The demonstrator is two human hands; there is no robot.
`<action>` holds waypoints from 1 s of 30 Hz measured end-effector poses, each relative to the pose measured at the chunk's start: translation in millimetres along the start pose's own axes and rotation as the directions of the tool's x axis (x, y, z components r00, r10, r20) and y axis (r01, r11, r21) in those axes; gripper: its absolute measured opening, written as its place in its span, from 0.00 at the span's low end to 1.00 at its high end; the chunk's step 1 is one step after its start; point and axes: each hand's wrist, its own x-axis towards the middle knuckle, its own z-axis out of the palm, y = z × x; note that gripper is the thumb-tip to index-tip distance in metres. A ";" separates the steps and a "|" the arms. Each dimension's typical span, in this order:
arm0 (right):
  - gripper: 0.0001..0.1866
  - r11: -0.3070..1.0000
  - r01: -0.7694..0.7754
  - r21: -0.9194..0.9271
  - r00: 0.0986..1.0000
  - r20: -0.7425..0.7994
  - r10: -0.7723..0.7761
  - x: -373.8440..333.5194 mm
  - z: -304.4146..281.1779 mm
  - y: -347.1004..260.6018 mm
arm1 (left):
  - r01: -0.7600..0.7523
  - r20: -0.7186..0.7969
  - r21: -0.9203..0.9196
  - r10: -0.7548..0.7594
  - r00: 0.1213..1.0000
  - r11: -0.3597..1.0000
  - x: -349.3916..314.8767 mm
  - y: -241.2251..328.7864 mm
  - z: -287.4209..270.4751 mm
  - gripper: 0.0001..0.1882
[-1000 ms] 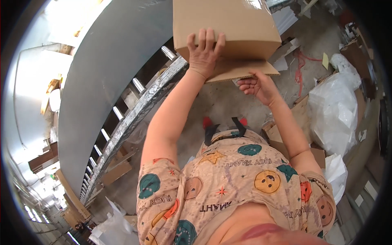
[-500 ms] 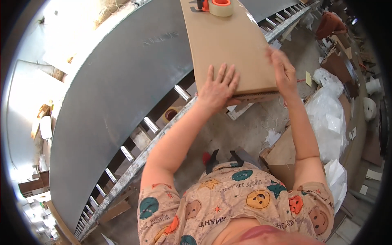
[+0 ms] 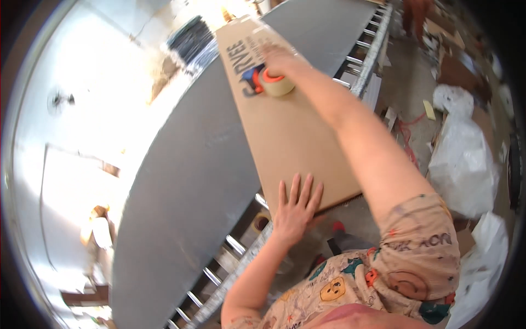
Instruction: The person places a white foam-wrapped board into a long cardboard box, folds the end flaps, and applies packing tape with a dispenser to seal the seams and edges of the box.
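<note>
A long brown cardboard box (image 3: 298,129) with dark print lies across the conveyor and points away from me. My left hand (image 3: 296,214) rests on its near end, fingers spread flat on the top. A tape dispenser (image 3: 253,78), red and blue, sits on the far half of the box with a roll of pale tape (image 3: 280,88) in it. Stretched far forward, my right hand (image 3: 278,59) is over the box right beside the dispenser. Its fingers are smeared by motion, so whether they grip anything does not show.
The conveyor has a grey flat bed (image 3: 186,181) and metal rollers (image 3: 235,244) along its near side. White plastic wrapping (image 3: 466,170) lies at the right, among cardboard scraps. A dark stack (image 3: 189,39) stands past the conveyor's far edge.
My right hand has left the box's near right corner and reached forward to the tape dispenser. My left hand stays on the near end. The view has shifted, showing more of the box's far end.
</note>
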 end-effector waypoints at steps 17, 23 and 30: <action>0.28 0.013 -0.877 0.480 0.449 0.810 0.376 -360.9 -97.7 58.8 | -0.099 -0.075 -0.010 0.098 0.992 0.995 -34.7 -14.7 4.4 0.40; 0.26 -0.662 -0.410 0.628 0.474 0.766 0.434 -542.8 -129.6 -65.5 | -0.084 -0.202 -0.119 0.058 0.978 0.989 -44.2 -9.9 -0.1 0.36; 0.22 0.475 -0.172 0.863 0.950 0.017 0.312 -473.2 -154.8 -133.7 | -0.059 -0.249 -0.271 -0.011 0.968 0.961 -50.6 -11.2 3.3 0.37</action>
